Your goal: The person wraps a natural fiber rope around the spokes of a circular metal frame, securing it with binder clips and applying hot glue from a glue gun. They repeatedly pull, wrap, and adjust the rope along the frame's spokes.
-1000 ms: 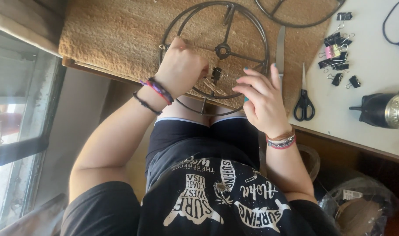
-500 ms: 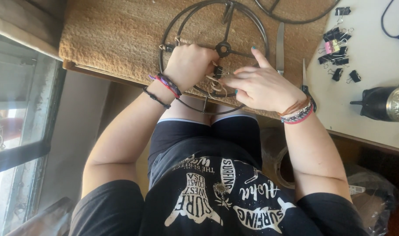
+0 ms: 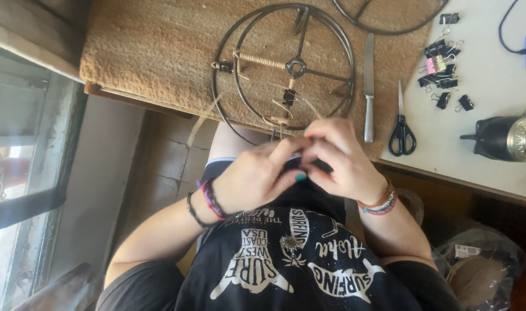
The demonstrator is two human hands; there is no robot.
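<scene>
Left hand (image 3: 257, 178) and right hand (image 3: 338, 158) meet with fingers curled, pinching a small dark item; what it is cannot be told. The wire frame (image 3: 283, 66) lies at 12 o'clock on the woven mat (image 3: 153, 49). Knife (image 3: 369, 86) and scissors (image 3: 401, 124) lie at 2 o'clock.
</scene>
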